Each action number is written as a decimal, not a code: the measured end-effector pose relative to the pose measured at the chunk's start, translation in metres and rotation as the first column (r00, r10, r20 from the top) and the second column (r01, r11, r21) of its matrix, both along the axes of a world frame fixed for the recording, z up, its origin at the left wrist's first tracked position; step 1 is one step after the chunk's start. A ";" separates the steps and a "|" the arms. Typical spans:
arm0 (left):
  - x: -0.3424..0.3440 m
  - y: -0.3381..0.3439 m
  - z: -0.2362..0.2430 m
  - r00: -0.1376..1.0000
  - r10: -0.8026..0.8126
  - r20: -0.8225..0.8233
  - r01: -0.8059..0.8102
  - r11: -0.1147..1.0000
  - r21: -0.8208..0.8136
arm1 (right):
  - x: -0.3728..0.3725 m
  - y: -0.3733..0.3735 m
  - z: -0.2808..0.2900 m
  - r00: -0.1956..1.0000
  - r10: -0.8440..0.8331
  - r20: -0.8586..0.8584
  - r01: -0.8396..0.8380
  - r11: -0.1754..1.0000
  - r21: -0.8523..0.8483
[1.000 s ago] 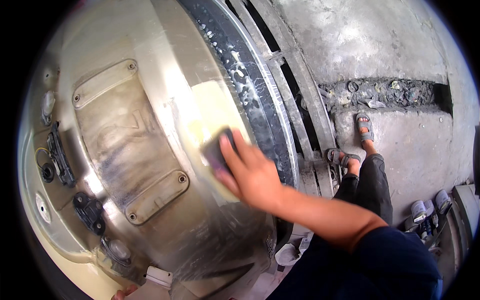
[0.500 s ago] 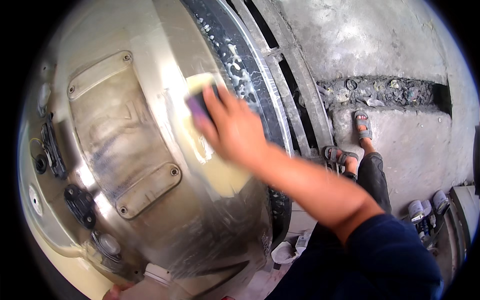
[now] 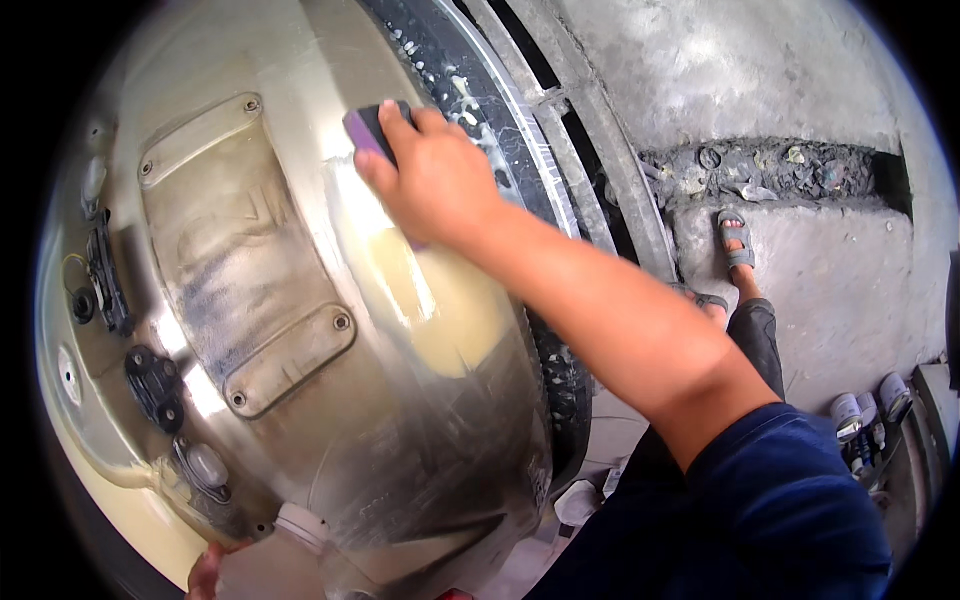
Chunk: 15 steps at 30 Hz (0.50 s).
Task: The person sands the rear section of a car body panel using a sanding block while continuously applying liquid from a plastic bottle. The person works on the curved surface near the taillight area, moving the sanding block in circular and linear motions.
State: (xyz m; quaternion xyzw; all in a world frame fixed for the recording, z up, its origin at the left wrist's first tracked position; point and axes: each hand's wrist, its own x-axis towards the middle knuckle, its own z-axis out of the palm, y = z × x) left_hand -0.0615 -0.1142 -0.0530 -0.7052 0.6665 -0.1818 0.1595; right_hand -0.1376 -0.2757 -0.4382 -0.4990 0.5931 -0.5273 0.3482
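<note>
My right hand (image 3: 440, 180) is closed round a purple and black sanding block (image 3: 365, 132), pressed to a curved, metallic beige vehicle panel (image 3: 400, 480). Just below the hand on that panel is a smooth pale-yellow filler patch (image 3: 460, 325), wet and shiny in places. At the lower left, my left hand (image 3: 205, 572) grips a whitish plastic jug (image 3: 275, 565); most of this hand is hidden behind the jug or cut off by the picture's edge.
A recess with two raised, screw-holed strips lies left of the patch. Black fittings (image 3: 153, 388) and small lamps line the panel's left side. Beyond the wet dark edge strip (image 3: 500, 120) run a slotted floor channel and a debris-filled trench (image 3: 770, 172). Cans (image 3: 848, 412) stand at the lower right.
My right hand has slid the sanding block up and slightly left, off most of the filler patch. The jug in my left hand has risen further into view.
</note>
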 end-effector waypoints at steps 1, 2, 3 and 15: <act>0.000 0.001 0.000 1.000 -0.005 -0.004 0.005 1.000 0.002 | 0.001 0.009 0.001 1.000 0.017 -0.001 -0.017 1.000 -0.012; 0.000 0.001 0.000 1.000 -0.012 -0.009 0.012 1.000 0.000 | 0.001 0.027 0.002 1.000 0.016 -0.010 -0.017 0.999 -0.037; 0.000 0.001 0.001 1.000 -0.011 -0.014 0.011 1.000 -0.003 | 0.000 0.048 0.003 1.000 0.015 -0.025 -0.017 0.998 -0.066; 0.003 0.004 0.004 0.999 -0.029 -0.027 0.029 0.999 0.014 | 0.000 0.033 -0.002 0.996 -0.002 0.094 -0.002 0.999 0.040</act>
